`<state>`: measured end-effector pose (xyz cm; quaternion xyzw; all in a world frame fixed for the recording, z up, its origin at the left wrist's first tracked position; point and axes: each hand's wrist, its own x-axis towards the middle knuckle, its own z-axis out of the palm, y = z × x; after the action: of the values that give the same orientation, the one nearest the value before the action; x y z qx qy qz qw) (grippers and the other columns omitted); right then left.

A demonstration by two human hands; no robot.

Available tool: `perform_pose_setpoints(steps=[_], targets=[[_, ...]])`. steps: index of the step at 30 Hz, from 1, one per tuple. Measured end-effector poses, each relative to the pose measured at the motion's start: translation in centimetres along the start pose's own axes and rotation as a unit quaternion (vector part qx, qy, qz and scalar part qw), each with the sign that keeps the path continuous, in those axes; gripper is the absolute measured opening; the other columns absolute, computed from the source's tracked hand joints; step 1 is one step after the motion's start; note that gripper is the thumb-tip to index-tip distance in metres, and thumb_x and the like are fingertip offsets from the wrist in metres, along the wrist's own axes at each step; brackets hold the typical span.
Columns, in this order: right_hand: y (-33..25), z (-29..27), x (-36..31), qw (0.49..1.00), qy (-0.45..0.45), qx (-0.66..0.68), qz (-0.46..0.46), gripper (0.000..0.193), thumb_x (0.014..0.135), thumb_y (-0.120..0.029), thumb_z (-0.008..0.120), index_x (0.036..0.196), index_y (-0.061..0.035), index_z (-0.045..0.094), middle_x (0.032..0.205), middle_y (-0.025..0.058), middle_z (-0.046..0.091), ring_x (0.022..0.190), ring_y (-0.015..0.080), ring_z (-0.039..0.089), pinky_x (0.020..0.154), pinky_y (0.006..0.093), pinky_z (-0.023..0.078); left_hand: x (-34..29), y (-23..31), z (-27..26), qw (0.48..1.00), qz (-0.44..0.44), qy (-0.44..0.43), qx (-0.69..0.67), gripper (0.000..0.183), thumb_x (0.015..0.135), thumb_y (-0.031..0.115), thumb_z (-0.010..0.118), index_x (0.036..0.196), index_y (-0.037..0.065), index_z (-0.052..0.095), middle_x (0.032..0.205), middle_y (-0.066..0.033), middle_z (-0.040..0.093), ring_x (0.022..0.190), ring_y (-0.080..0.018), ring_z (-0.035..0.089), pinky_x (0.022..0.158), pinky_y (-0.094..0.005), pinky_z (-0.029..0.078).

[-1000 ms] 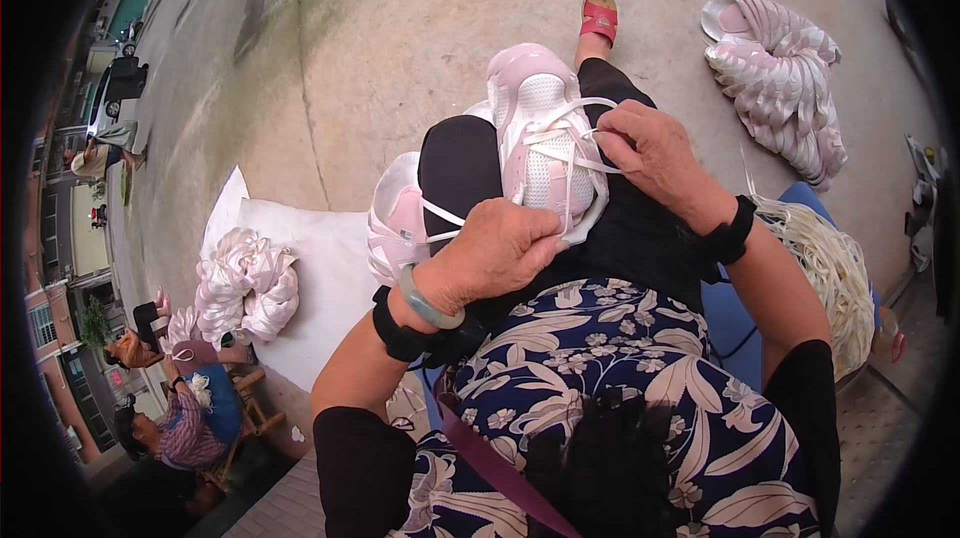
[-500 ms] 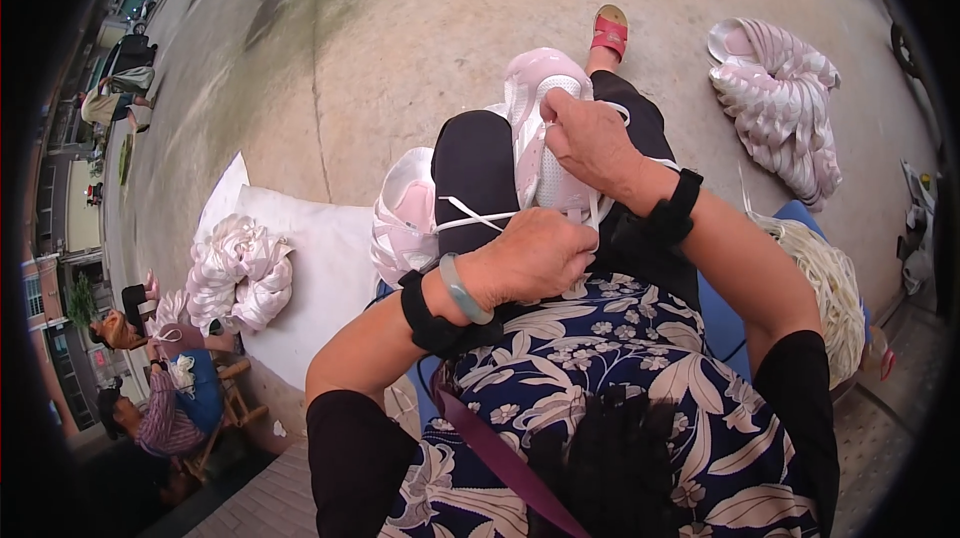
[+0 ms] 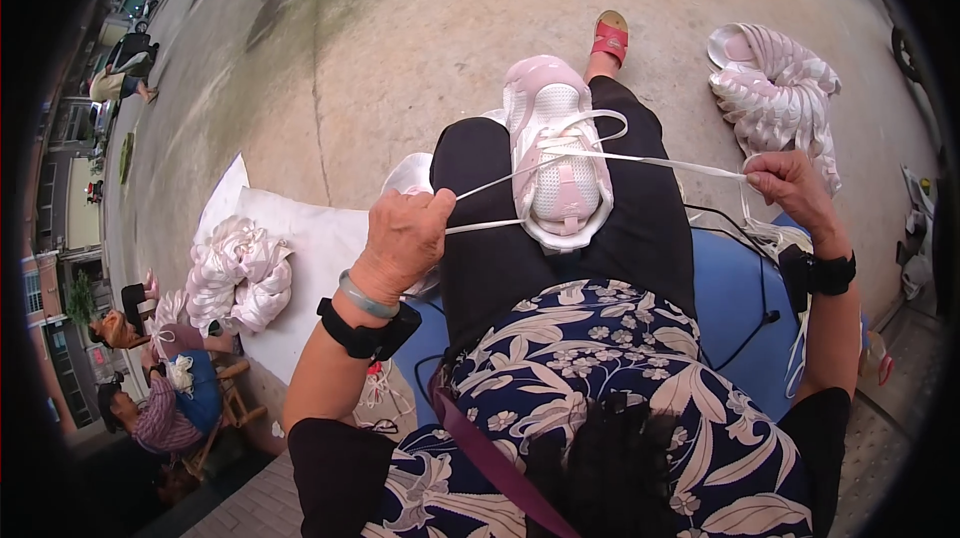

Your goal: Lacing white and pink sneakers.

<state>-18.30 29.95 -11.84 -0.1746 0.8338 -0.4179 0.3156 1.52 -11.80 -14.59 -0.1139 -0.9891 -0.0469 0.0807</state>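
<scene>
- A ring-shaped bundle of nested pink-and-white shoe uppers (image 3: pixel 238 278), glossy and puckered, lies on a smooth white sheet (image 3: pixel 325 243).
- The left hand (image 3: pixel 405 233) is closed, its curled fingers gripping a strand of flat white lace (image 3: pixel 690 166).
- The sneaker upper (image 3: pixel 560 153) rests across the lap on black trousers (image 3: pixel 650 213); its long axis runs nearly front to back, rounded pink toe pointing away from the wearer, collar opening nearest the waist; perforated white mesh sits between smooth pink panels.
- A curved, ridged bundle (image 3: pixel 765 98) lies on rough concrete (image 3: pixel 430 38).
- The right hand (image 3: pixel 792 188) pinches another strand, drawn taut.
</scene>
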Motion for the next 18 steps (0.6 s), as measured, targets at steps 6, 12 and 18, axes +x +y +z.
perform_pose_setpoints(steps=[6,12,18], targets=[[6.7,3.2,-1.6,0.978,-0.070,-0.196,0.005,0.018,0.082,-0.015,0.062,0.080,0.0027,0.062,0.062,0.0041,0.058,0.058,0.0147,0.052,0.056,0.0295,0.042,-1.4,-1.9,2.2,0.998,-0.019,-0.038,0.046,0.006,0.071,0.004,0.054,0.074,0.009,0.053,0.064,-0.0061,0.052,0.064,-0.0257,0.054,0.060,-0.0379,0.039],[3.3,7.8,7.3,0.985,0.098,-0.010,-0.142,0.035,0.084,-0.027,0.060,0.105,0.0008,0.059,0.094,0.0181,0.063,0.087,0.0283,0.060,0.077,0.0329,0.046,2.5,2.3,3.2,0.998,-0.030,0.035,-0.048,0.029,0.070,0.006,0.064,0.097,0.005,0.054,0.095,-0.0082,0.056,0.088,-0.0279,0.052,0.079,-0.0391,0.040],[-1.6,11.9,15.2,0.960,0.076,-0.222,-0.150,0.053,0.080,-0.044,0.062,0.114,-0.0039,0.053,0.099,0.0173,0.062,0.094,0.0338,0.058,0.076,0.0407,0.044,6.2,5.0,4.6,0.988,-0.044,0.069,-0.132,0.038,0.072,0.008,0.064,0.109,0.004,0.054,0.100,-0.0093,0.058,0.092,-0.0280,0.053,0.082,-0.0392,0.039]])
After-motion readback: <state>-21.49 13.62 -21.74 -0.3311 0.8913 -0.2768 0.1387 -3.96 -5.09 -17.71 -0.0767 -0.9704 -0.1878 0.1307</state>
